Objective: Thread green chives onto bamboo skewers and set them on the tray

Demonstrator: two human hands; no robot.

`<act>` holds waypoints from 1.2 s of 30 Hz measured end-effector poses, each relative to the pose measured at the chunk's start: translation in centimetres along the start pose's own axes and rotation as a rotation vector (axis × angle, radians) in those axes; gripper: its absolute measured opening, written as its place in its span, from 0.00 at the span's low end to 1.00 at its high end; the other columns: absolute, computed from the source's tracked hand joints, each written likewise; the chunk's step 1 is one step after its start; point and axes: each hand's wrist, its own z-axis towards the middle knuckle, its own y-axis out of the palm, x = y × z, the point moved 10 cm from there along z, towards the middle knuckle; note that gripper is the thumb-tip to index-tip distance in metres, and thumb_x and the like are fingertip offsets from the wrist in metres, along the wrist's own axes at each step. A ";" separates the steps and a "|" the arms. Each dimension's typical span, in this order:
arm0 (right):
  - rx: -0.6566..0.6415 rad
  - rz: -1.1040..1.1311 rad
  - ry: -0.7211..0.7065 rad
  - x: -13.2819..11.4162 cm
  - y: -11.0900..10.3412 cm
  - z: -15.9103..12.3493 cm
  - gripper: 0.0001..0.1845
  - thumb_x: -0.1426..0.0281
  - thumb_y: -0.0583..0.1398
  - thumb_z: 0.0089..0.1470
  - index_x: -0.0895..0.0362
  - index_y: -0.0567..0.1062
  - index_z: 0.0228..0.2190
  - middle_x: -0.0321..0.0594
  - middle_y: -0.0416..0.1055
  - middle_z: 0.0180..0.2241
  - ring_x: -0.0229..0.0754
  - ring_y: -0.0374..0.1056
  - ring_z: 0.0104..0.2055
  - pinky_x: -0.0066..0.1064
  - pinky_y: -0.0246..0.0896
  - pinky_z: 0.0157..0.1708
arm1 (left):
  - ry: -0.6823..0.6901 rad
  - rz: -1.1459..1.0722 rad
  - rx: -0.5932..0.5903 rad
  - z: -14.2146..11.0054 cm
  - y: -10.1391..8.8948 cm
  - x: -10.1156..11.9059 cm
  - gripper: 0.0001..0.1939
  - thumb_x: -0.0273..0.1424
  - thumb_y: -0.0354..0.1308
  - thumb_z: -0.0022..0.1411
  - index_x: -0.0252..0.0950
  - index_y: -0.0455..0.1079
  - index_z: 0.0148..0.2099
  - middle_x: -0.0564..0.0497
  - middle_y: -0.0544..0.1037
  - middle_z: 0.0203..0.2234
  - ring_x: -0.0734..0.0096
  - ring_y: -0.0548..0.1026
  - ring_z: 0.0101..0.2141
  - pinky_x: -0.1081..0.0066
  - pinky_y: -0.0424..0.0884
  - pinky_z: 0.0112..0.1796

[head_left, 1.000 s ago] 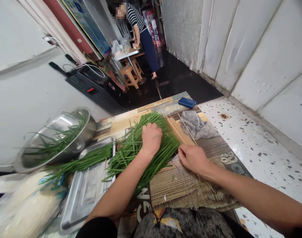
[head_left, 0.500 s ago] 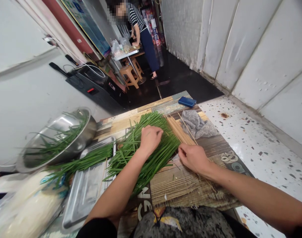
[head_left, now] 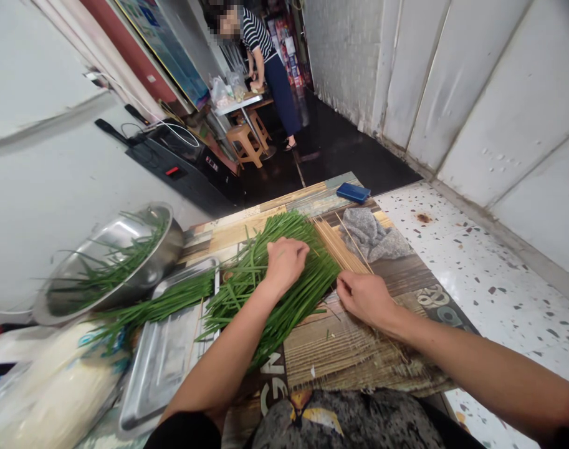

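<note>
A thick heap of green garlic chives point(head_left: 307, 293) lies across the table. My left hand point(head_left: 286, 262) rests over the middle of it with fingers pinched together; what they hold is hidden. At the heap's right edge my right hand point(head_left: 366, 296) is closed, thumb against forefinger, by the near ends of a bundle of bamboo skewers point(head_left: 335, 246). One loose skewer point(head_left: 352, 237) lies apart from the bundle and passes out of sight at my right hand. Whatever is between the right fingertips does not show.
Left of the heap, more chives lie across a metal tray point(head_left: 157, 374). Beyond stand a steel bowl point(head_left: 167, 249) with loose chives and a plastic bag point(head_left: 64, 393). A grey cloth point(head_left: 372, 234) and blue box point(head_left: 353, 193) lie right. A person point(head_left: 279, 87) works at another table.
</note>
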 end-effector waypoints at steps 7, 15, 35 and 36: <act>0.003 0.012 0.004 0.0 -0.1 0.0 0.15 0.67 0.49 0.55 0.58 0.73 0.27 0.40 0.74 0.22 0.36 0.66 0.23 0.28 0.43 0.23 | 0.007 0.007 -0.016 0.0 0.1 0.2 0.12 0.31 0.49 0.61 0.39 0.74 0.34 0.51 0.79 0.32 0.65 0.70 0.37 0.64 0.55 0.39; -0.022 -0.006 0.012 0.0 -0.1 0.0 0.16 0.67 0.48 0.56 0.57 0.73 0.28 0.41 0.74 0.23 0.37 0.67 0.23 0.28 0.44 0.24 | 0.020 -0.004 -0.017 0.1 0.4 0.2 0.12 0.30 0.49 0.61 0.40 0.75 0.35 0.51 0.79 0.33 0.66 0.70 0.37 0.65 0.54 0.39; -0.034 -0.021 0.020 0.0 0.1 0.0 0.15 0.66 0.49 0.56 0.57 0.73 0.29 0.41 0.75 0.23 0.38 0.67 0.24 0.28 0.44 0.23 | -0.028 0.138 0.172 -1.7 -2.9 -0.9 0.15 0.28 0.45 0.62 0.42 0.74 0.41 0.49 0.75 0.38 0.61 0.68 0.39 0.61 0.55 0.38; -0.032 -0.022 0.020 0.0 0.1 0.0 0.15 0.66 0.49 0.56 0.57 0.73 0.29 0.41 0.75 0.23 0.38 0.67 0.24 0.28 0.44 0.23 | -0.036 0.169 0.175 -1.4 -3.1 -1.0 0.15 0.28 0.46 0.62 0.43 0.74 0.41 0.49 0.75 0.38 0.61 0.67 0.39 0.61 0.54 0.38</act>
